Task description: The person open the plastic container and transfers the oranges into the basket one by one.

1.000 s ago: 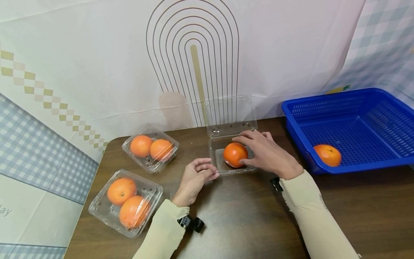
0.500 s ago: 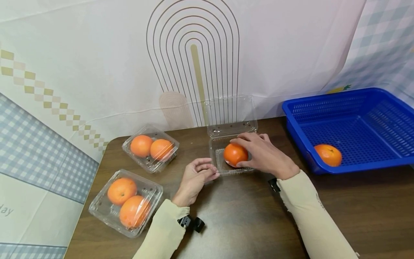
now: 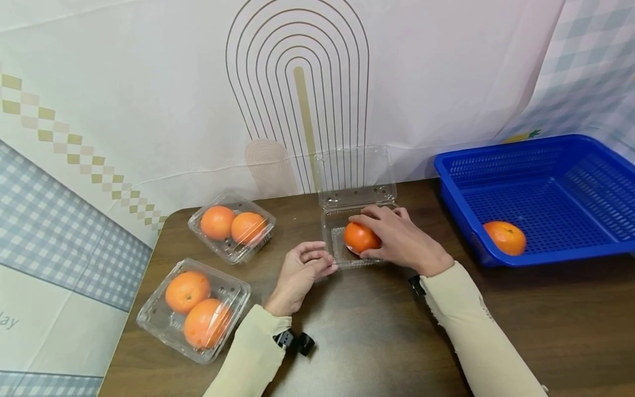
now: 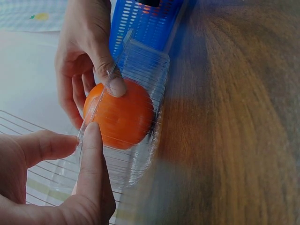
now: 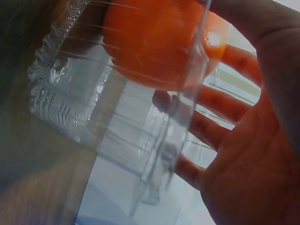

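Note:
A clear plastic clamshell box [image 3: 337, 255] stands at the middle of the table with its lid [image 3: 354, 173] raised against the backdrop. Inside its right part sits an orange [image 3: 360, 237]. My right hand [image 3: 402, 237] holds this orange from the right, thumb at the near side and fingers over the top. In the right wrist view the fingers [image 5: 225, 105] reach past the box's rim. My left hand [image 3: 302, 273] pinches the box's front left rim between thumb and forefinger, plain in the left wrist view, where the orange [image 4: 123, 115] shows through the wall.
Two closed clear boxes, each with two oranges, lie at the left: one farther back [image 3: 230, 251], one nearer [image 3: 163, 331]. A blue plastic basket [image 3: 451, 193] with one orange [image 3: 506, 238] stands at the right. A fabric backdrop [image 3: 426, 82] hangs behind the table.
My right hand has shifted slightly left and closed in around the orange, its fingers covering more of the top. The left hand stays at the box rim.

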### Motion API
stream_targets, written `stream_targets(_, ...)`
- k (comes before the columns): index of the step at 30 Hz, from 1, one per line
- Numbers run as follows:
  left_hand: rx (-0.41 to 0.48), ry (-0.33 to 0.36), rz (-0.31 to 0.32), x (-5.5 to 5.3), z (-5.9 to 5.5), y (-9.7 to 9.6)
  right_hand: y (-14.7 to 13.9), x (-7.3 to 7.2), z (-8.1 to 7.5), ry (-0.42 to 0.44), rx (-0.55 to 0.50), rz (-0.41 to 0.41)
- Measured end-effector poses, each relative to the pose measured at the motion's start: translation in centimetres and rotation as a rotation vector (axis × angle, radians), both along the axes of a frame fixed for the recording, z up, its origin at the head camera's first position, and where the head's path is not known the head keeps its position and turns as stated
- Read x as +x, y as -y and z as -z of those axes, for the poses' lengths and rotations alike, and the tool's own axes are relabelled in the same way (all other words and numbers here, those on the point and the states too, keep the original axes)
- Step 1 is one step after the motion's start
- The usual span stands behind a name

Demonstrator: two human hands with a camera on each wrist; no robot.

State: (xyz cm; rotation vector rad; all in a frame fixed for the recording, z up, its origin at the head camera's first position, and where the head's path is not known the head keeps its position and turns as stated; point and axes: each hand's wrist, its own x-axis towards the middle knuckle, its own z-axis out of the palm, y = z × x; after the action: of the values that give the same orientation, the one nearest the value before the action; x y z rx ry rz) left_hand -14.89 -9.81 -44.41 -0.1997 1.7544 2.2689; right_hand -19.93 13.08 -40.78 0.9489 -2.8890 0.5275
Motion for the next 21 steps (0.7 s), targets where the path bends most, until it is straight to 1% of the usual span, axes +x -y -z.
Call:
stream_targets(14,0.001,-0.007,0.006,0.05,0.01,-0.03,0.32,-0.04,0.38,0.017,0.026,0.023)
stream_targets(21,0.002,0.008,0.002,0.08,-0.05,-0.09,0.41,-0.14,0.74,0.013,0.029,0.023)
